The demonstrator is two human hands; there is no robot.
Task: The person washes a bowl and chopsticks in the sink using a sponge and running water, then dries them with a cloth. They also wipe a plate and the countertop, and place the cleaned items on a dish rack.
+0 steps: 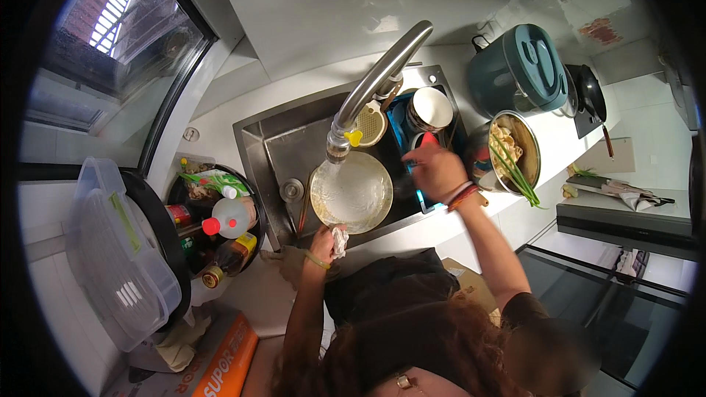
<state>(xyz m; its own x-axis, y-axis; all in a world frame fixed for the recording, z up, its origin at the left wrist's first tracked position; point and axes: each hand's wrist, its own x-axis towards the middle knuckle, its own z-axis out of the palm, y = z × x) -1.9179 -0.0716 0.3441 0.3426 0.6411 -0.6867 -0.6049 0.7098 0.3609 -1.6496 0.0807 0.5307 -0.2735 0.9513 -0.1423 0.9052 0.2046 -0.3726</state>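
Observation:
My left hand (pixel 324 243) is closed at the near rim of a round pan (pixel 353 190), with a crumpled white cloth or tissue (pixel 340 242) in its grip; the pan's handle is hidden. Water from the steel faucet (pixel 380 77) runs into the pan, which stands in the steel sink (pixel 287 149). My right hand (pixel 438 171) is blurred above the right side of the sink, by a red object (pixel 428 140) and stacked bowls (pixel 432 109). Whether it holds anything is unclear. A perforated light-coloured utensil (pixel 370 124) lies behind the pan.
Right of the sink stand a steel pot (pixel 538 149) with food and green onions (pixel 515 173), and a dark green lidded appliance (pixel 518 71). At left, a black round tray (pixel 259 215) holds a clear bottle (pixel 229 216) and other bottles, beside clear plastic containers (pixel 121 264).

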